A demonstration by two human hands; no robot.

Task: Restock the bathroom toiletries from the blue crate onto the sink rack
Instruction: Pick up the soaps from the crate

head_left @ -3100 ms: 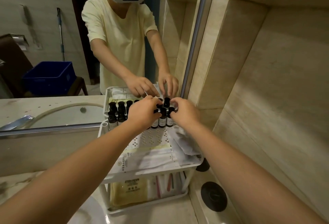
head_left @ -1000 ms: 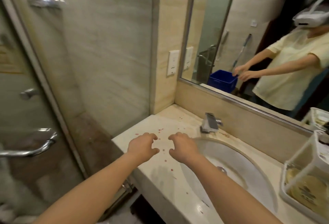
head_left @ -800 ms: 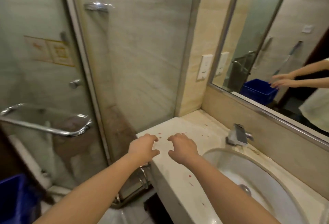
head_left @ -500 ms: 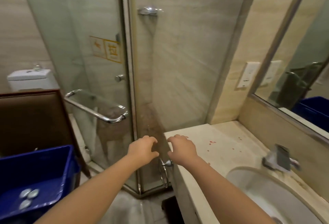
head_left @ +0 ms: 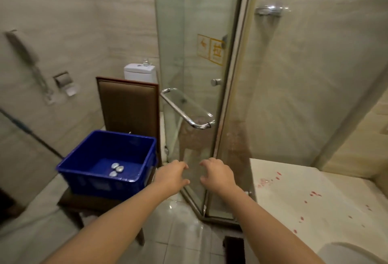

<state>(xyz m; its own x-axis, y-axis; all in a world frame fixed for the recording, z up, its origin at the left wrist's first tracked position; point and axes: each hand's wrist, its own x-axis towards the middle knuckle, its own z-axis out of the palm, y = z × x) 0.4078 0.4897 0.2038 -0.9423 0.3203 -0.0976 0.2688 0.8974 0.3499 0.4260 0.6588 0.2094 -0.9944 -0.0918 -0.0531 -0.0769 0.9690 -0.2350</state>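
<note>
My left grip [head_left: 172, 176] and right grip [head_left: 218, 174] hang side by side, both released, fingers loosely curled round nothing, before the glass shower door [head_left: 189, 64] and its chrome handle [head_left: 186, 112]. Just left of my left grip the blue crate [head_left: 100, 186] sits on the seat of a brown chair [head_left: 128, 104], three small silvery items [head_left: 116, 169] lying together on its floor. At my right lies the corner of the counter [head_left: 327, 217], dotted with red specks [head_left: 315, 194].
</note>
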